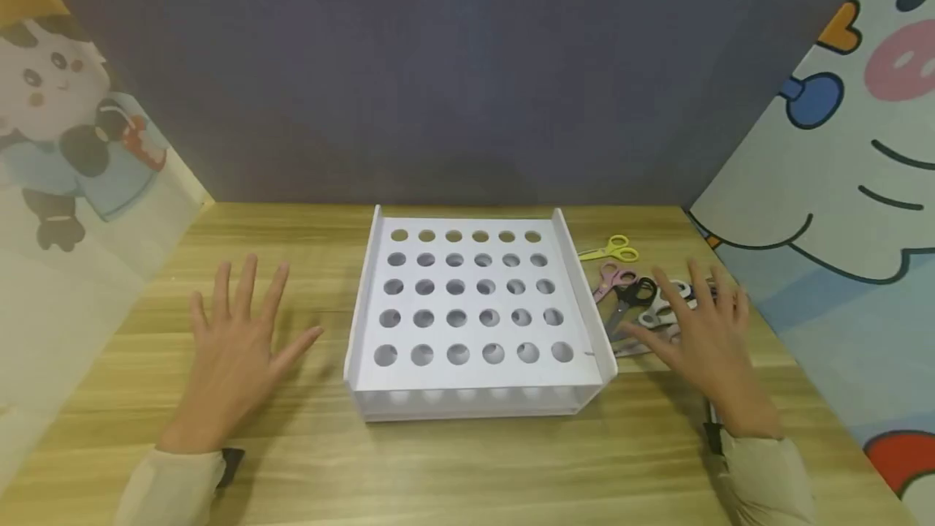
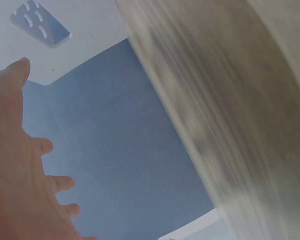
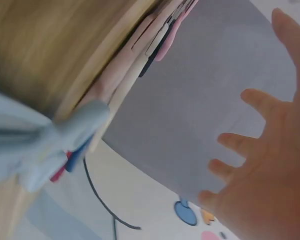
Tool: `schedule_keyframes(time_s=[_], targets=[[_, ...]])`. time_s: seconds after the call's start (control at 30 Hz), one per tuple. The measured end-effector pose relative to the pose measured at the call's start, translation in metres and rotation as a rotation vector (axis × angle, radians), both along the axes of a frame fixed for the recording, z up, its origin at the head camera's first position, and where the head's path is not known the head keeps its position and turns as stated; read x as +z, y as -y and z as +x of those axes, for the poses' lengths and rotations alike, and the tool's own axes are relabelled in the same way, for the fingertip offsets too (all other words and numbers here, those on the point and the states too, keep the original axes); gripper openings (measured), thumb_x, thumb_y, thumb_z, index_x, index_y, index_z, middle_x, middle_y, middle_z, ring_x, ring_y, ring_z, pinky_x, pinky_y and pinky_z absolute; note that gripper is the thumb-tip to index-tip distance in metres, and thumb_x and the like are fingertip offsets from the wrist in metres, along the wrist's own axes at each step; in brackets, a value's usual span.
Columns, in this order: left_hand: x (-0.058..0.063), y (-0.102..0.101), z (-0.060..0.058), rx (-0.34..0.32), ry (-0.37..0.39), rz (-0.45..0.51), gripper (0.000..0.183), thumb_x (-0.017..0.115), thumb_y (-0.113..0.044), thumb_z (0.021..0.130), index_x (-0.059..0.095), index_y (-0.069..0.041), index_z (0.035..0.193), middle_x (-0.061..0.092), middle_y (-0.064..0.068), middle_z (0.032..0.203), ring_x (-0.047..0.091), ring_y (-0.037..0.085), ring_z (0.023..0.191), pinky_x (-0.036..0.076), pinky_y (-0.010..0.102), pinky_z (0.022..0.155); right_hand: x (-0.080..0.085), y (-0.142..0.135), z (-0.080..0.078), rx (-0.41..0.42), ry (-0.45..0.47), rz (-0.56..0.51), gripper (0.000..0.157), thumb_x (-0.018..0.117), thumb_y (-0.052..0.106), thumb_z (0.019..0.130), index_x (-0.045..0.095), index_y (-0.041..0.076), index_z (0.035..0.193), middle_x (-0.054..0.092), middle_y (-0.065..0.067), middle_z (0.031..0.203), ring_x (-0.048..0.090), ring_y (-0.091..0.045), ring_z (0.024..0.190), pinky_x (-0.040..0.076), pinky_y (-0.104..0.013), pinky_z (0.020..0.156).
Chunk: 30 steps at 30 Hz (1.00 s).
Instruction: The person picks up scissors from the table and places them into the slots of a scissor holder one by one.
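A white rack (image 1: 473, 337) with rows of round holes stands in the middle of the wooden table. Left of it my left hand (image 1: 234, 355) is spread, palm down, holding nothing. My right hand (image 1: 708, 347) is spread likewise on the other side, over or beside a cluster of scissors that it partly hides. Among these are yellow scissors (image 1: 605, 252), pink scissors (image 1: 606, 286), black scissors (image 1: 630, 296) and white-handled scissors (image 1: 657, 303). The right wrist view has a blurred pale-blue object (image 3: 80, 127) close up, perhaps a scissor handle.
A dark grey panel (image 1: 453, 71) closes off the table's (image 1: 467, 469) far side. Walls with cartoon pictures flank it: a cow-like figure (image 1: 51, 96) on the left and a white figure with a pink snout (image 1: 902, 63) on the right.
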<state>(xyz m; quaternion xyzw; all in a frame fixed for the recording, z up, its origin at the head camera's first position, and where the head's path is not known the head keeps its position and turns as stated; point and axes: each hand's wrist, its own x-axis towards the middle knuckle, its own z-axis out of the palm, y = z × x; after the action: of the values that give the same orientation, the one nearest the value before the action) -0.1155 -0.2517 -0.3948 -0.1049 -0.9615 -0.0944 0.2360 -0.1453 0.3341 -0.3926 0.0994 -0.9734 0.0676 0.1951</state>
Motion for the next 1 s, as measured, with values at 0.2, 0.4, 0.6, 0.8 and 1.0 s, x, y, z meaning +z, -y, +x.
schedule_keyframes(time_s=[0.2,0.4,0.6,0.8,1.0], targets=[[-0.002,-0.001,0.003,0.001,0.008,0.005,0.093,0.061,-0.061,0.087,0.02,-0.02,0.16,0.002,0.015,0.166,-0.004,0.042,0.151,0.001,0.08,0.111,0.001,-0.009,0.001,0.014,0.076,-0.057,0.093,0.073,0.052,0.084,0.025,0.023,0.159,0.017,-0.032,0.159,0.014,-0.059,0.14,0.013,-0.081,0.107],[-0.003,-0.003,0.002,0.0,0.023,0.018,0.091,0.058,-0.062,0.089,0.02,-0.018,0.16,0.002,0.016,0.166,-0.004,0.042,0.151,-0.001,0.08,0.111,0.001,-0.032,-0.001,-0.055,0.194,-0.144,0.087,0.062,0.043,0.096,0.014,0.005,0.159,0.031,-0.049,0.139,0.04,-0.068,0.112,0.038,-0.079,0.084],[0.003,-0.012,0.002,-0.044,0.035,0.065,0.082,0.057,-0.056,0.093,0.026,-0.015,0.158,0.014,0.021,0.164,0.008,0.045,0.149,0.005,0.079,0.112,0.007,-0.055,0.003,-0.108,0.391,-0.216,0.088,0.054,0.043,0.101,0.009,-0.01,0.153,0.034,-0.052,0.134,0.041,-0.069,0.11,0.043,-0.075,0.081],[0.017,-0.03,0.009,-0.233,0.07,0.381,0.06,0.056,-0.028,0.101,0.033,-0.017,0.155,0.032,0.014,0.158,0.028,0.039,0.145,0.021,0.063,0.119,0.005,-0.064,0.005,-0.102,0.578,-0.264,0.091,0.057,0.041,0.099,0.009,-0.018,0.148,0.033,-0.054,0.132,0.038,-0.07,0.114,0.046,-0.073,0.084],[0.032,-0.046,0.01,-0.391,0.117,0.624,0.046,0.048,-0.012,0.104,0.042,-0.013,0.149,0.046,0.006,0.151,0.043,0.027,0.138,0.039,0.016,0.111,-0.001,-0.07,0.009,-0.151,0.667,-0.19,0.108,0.068,0.046,0.091,0.005,-0.021,0.146,0.047,-0.051,0.119,0.043,-0.068,0.109,0.047,-0.072,0.085]])
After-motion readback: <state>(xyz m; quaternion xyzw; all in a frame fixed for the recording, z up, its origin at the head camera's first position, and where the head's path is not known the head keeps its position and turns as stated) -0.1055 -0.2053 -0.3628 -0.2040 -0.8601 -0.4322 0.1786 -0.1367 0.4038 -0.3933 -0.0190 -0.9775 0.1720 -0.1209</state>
